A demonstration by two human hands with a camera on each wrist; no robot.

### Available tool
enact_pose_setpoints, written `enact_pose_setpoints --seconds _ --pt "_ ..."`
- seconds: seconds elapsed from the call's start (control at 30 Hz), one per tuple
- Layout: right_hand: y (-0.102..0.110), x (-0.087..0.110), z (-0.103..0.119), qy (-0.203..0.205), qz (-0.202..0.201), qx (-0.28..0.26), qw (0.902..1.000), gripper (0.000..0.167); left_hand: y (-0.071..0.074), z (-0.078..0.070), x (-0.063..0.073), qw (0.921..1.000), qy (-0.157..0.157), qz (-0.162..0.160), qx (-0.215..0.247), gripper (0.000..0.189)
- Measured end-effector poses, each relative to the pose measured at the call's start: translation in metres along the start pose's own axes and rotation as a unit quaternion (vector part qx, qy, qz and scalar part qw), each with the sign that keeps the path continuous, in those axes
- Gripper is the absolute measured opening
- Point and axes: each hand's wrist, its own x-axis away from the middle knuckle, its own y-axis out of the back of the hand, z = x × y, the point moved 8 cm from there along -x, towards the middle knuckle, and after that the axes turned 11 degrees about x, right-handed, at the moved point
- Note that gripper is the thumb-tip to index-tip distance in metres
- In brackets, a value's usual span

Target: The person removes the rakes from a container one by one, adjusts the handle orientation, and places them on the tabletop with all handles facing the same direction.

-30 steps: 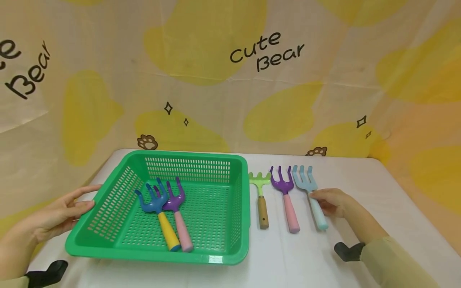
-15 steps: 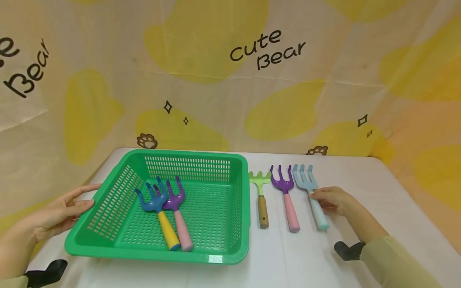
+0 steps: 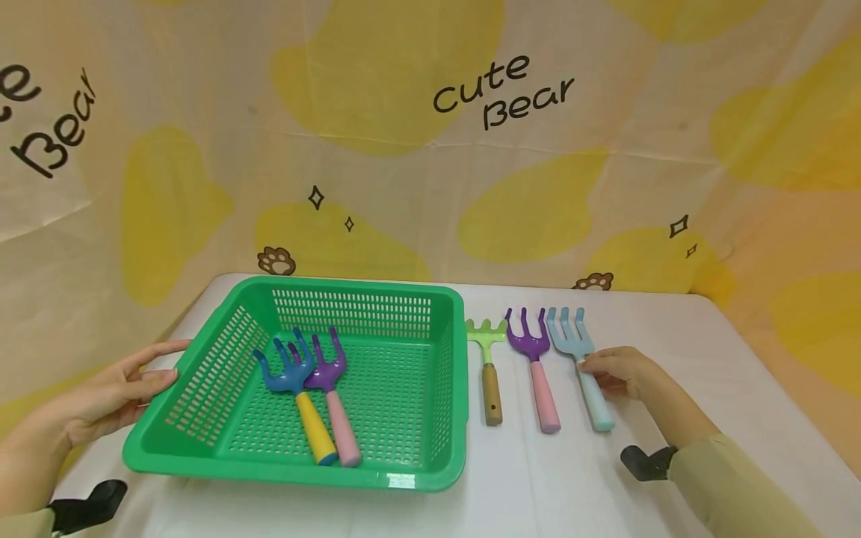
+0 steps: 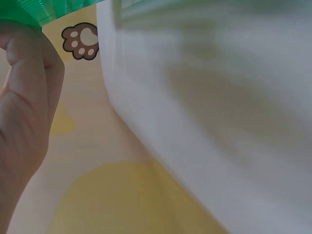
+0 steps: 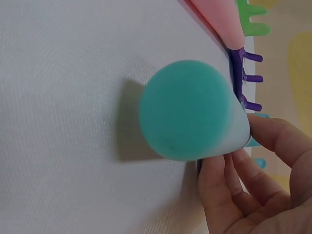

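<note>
My left hand (image 3: 107,396) holds the left side of a green plastic basket (image 3: 269,474), thumb and fingertips at its rim. In the left wrist view the fingers reach up to the basket's green wall. Inside the basket, a blue hand rake (image 3: 291,379) with a yellow handle lies partly over a purple one (image 3: 343,430) with a pink handle. At the right, my right hand (image 3: 625,372) pinches the handle of a light blue hand rake (image 3: 593,400) near its neck. The right wrist view shows the teal butt end (image 5: 185,112) of that handle, thumb and fingers around its far part.
Between basket and right hand, a green hand rake (image 3: 492,388) with a wooden handle and a purple hand rake (image 3: 542,392) with a pink handle lie side by side on the white table (image 3: 679,336). A patterned cloth backdrop (image 3: 377,90) stands behind the table.
The head view has shifted slightly. Both hands stay where they were, the left at the basket and the right on the light blue hand rake.
</note>
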Motion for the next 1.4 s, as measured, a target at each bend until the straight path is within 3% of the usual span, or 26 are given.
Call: enact_pose_setpoints --seconds 0.2,0.47,0.9,1.23,1.4 --pt "-0.0007 -0.0007 0.0000 -0.008 -0.002 0.012 0.9999 0.041 0.0010 -0.0007 0.0007 0.9999 0.001 -0.009 -0.015 0.052" --pt "-0.0012 -0.0010 0.0015 0.001 -0.001 0.009 1.0000 0.029 0.0005 -0.0002 0.0013 0.9998 0.001 -0.010 -0.015 0.052" --pt "-0.0011 -0.0015 0.0011 0.005 0.001 -0.008 1.0000 0.026 -0.0008 0.0003 0.0006 0.9999 0.003 -0.011 0.000 0.051" --pt "-0.0017 0.0005 0.0002 -0.010 -0.010 0.012 0.9998 0.044 0.0002 0.0005 0.0014 0.9998 -0.001 -0.011 -0.019 0.052" --pt "-0.0009 0.0015 0.0002 -0.014 -0.012 0.008 0.9998 0.041 -0.0002 0.0000 0.0011 0.9999 0.002 -0.006 -0.015 0.052"
